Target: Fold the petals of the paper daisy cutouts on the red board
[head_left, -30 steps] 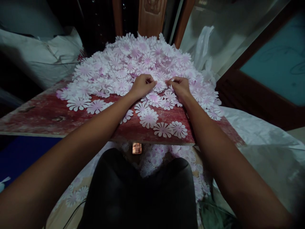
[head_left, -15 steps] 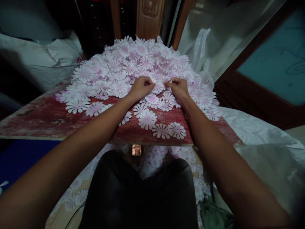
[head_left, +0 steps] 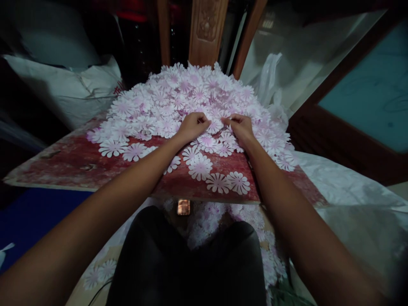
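A large heap of white artificial flowers (head_left: 178, 91) with pale pink-purple centres lies on a worn red board (head_left: 70, 170). My left hand (head_left: 194, 126) is closed in a pinch at the front of the heap, its fingertips at the left edge of one flower (head_left: 215, 125). Opposite it, my right hand (head_left: 241, 128) pinches with thumb and forefinger at that flower's right edge. Its other fingers are curled. The exact contact at the fingertips is too small to see well. Several single flowers (head_left: 200, 167) lie flat on the board between my forearms.
Under the board, more flowers (head_left: 207, 221) lie around my dark-clothed knees (head_left: 146, 246). A white sack (head_left: 79, 80) stands at the left, and white plastic (head_left: 331, 176) spreads at the right. Behind the heap is a carved wooden post (head_left: 208, 29).
The whole view has shifted, so the board and heap appear slightly lower and the heap further right. Both hands keep their pinch around the same flower, with little change between them.
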Tool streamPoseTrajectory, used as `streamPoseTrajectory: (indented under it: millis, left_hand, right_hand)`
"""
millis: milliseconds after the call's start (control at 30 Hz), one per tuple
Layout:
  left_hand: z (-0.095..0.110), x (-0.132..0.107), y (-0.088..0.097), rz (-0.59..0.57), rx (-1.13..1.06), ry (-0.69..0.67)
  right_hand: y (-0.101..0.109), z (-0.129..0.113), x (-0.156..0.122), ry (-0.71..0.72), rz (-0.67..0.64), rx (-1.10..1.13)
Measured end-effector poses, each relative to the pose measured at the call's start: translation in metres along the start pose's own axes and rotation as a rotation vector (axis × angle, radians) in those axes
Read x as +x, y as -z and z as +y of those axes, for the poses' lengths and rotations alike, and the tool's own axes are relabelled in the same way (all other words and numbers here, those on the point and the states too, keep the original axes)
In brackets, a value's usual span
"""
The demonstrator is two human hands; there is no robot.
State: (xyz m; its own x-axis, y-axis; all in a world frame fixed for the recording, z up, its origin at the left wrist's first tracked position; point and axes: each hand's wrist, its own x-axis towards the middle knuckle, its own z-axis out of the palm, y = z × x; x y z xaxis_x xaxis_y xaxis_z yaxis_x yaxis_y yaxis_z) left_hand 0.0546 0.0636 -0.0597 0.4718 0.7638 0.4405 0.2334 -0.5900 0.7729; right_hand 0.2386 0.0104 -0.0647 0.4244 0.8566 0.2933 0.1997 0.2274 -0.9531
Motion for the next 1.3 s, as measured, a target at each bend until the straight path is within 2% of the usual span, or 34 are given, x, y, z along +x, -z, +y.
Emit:
streamPoseTrajectory:
  millis: [233, 433, 633, 1033, 1300]
  left_hand:
    - [0.000, -0.001, 0.005, -0.035, 0.063, -0.001]
    - [-0.001, -0.003, 0.006, -0.106, 0.153, 0.005]
    - [0.002, -0.004, 0.007, -0.105, 0.141, 0.004]
    - [-0.002, -0.001, 0.001, -0.055, 0.010, 0.004]
    - [-0.006, 0.001, 0.000, -0.051, -0.027, -0.008]
  right_hand:
    - [0.006, 0.001, 0.001, -0.004, -0.089, -0.012]
    - [0.007, 0.002, 0.004, -0.011, -0.064, -0.006]
    - [0.007, 0.000, 0.001, -0.025, -0.076, -0.043]
    - [0.006, 0.010, 0.009, 0.009, 0.091, 0.009]
    - [0.006, 0.010, 0.008, 0.061, 0.076, -0.010]
